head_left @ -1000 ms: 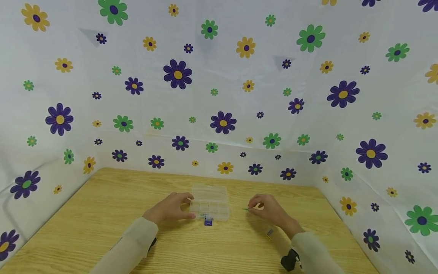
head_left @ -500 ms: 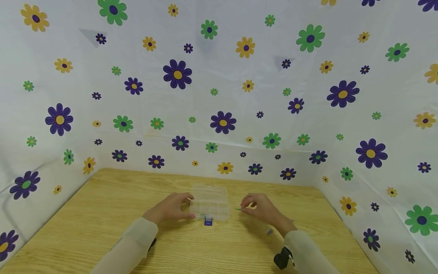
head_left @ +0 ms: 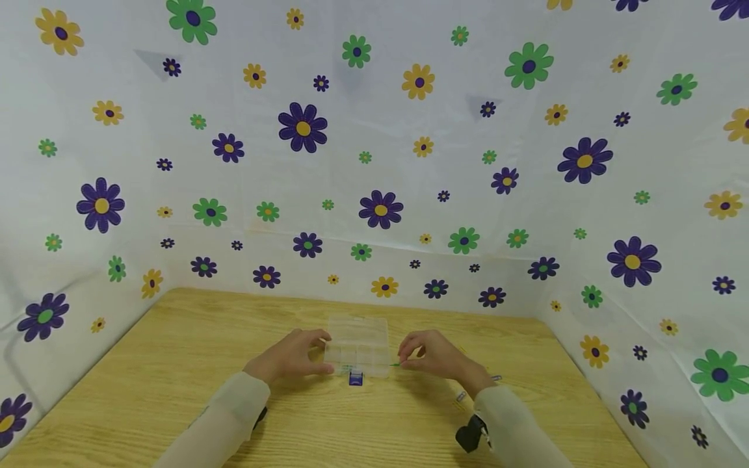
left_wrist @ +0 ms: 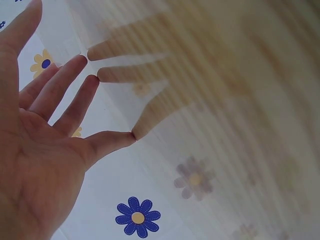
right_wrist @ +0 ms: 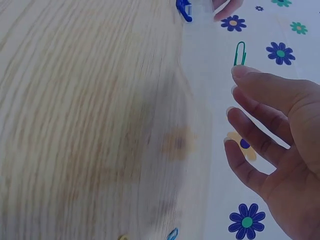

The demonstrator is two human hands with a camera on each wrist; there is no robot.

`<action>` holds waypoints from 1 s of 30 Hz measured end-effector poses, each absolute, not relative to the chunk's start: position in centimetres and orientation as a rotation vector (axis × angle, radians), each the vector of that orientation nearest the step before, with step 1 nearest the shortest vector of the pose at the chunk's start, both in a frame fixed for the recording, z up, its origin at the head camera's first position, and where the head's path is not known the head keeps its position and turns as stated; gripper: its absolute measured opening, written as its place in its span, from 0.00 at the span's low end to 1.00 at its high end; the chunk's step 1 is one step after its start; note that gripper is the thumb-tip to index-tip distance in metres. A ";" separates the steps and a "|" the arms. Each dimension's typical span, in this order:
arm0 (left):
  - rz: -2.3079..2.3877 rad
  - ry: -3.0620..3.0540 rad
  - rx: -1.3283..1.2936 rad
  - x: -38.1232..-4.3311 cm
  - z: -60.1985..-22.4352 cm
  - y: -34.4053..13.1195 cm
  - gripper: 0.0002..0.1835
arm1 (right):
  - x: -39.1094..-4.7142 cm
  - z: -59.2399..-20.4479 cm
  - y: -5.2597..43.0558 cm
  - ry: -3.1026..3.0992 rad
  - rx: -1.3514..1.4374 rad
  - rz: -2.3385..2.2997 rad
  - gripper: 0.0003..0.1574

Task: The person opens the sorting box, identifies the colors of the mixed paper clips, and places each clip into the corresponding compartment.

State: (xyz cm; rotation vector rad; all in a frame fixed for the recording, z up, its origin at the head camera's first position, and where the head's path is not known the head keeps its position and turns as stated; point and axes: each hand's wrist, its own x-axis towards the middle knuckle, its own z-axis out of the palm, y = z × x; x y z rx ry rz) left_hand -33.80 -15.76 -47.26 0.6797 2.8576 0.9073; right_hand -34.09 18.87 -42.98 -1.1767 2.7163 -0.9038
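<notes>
My right hand (head_left: 430, 354) pinches a green paper clip (right_wrist: 240, 52) between thumb and fingertip, with its loop sticking out ahead. In the head view the clip is right at the right end of a clear plastic compartment box (head_left: 372, 355). The box stands with its lid (head_left: 358, 330) laid back and a blue latch (head_left: 355, 378) at its front. Small green pieces (head_left: 348, 368) show in its front left compartment. My left hand (head_left: 292, 354) is spread round the box's left end, thumb near the front corner, fingers near the back; the left wrist view shows fingertips resting on the tabletop.
Paper clips lie on the wooden table (head_left: 193, 364) by my right forearm: a silvery one (head_left: 461, 395), another (head_left: 496, 377) and a yellow one (head_left: 459, 405). A blue clip (right_wrist: 172, 234) shows in the right wrist view. A flower-printed sheet (head_left: 374, 162) surrounds the table.
My right hand has moved left with the green paper clip, up to the box's right end. More of the clips beside the right forearm now shows. The left hand and box have stayed put.
</notes>
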 end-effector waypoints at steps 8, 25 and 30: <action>0.899 2.864 0.692 -33.9 -47.4 -15.8 0.38 | -34.6 -42.6 17.8 2.675 -1.130 -0.908 0.05; 0.932 2.851 0.709 -34.1 -47.7 -15.9 0.38 | -35.5 -41.9 14.5 2.634 -1.129 -0.903 0.03; 0.942 2.844 0.727 -34.1 -47.6 -15.9 0.37 | -35.7 -42.1 13.7 2.616 -1.153 -0.925 0.03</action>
